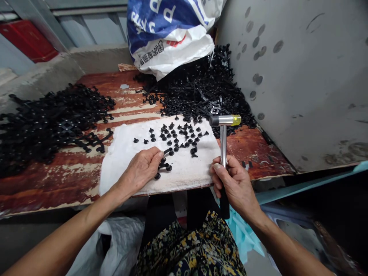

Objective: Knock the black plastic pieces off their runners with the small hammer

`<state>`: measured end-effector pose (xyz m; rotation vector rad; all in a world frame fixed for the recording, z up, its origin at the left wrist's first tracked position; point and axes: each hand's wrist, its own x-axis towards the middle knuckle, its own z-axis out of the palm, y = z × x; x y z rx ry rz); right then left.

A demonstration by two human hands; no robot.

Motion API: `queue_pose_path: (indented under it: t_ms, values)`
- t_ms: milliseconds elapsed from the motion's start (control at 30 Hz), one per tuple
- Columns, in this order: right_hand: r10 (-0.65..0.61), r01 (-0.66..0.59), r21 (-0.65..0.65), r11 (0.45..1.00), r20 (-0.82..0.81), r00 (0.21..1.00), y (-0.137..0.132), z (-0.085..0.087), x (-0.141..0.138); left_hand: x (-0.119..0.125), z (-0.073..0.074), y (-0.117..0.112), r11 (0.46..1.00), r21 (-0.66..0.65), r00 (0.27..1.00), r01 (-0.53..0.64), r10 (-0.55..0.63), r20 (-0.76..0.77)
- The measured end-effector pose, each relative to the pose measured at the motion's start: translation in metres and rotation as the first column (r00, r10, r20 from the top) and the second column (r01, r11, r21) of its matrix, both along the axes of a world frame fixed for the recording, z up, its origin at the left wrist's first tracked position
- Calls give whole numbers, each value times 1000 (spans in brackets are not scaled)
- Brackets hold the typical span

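Note:
My right hand (231,180) grips a mallet (223,143) by its handle, head up, with one black face and one yellow face. Over the white cloth (123,165), my left hand (143,166) is closed on a black linked piece (164,165) with round ends. Its far end lies beside the small black pegs with round flat bases (176,140). Several of these pegs stand scattered on the cloth, and a few lie tipped over. My left fingers hide part of the linked piece.
A heap of black linked pieces (54,122) covers the left of the worn red-brown table (115,96). Behind the cloth lies a pile of black strips (195,92) under a white and blue sack (172,38). A grey panel (301,76) stands at the right.

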<state>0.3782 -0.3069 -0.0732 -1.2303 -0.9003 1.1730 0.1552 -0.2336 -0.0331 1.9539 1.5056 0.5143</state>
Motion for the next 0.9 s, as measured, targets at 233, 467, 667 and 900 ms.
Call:
queue_pose_path:
  t_ms: [233,467,667,900]
  values:
    - [6,-6,-5,1000,-3,1000,0,1,0,0,-2,0,1000,-7,999,-11,11,35]
    - [7,-7,-8,1000,4,1000,0,1,0,-1,-3,0,1000,1,1000,-1,1,0]
    - [19,-19,-12,1000,-3,1000,-1,0,1,0,-3,0,1000,13,999,0,0,-34]
    - [22,-22,-15,1000,-5,1000,0,-2,2,-1,-3,-1,1000,2,999,-13,13,-30]
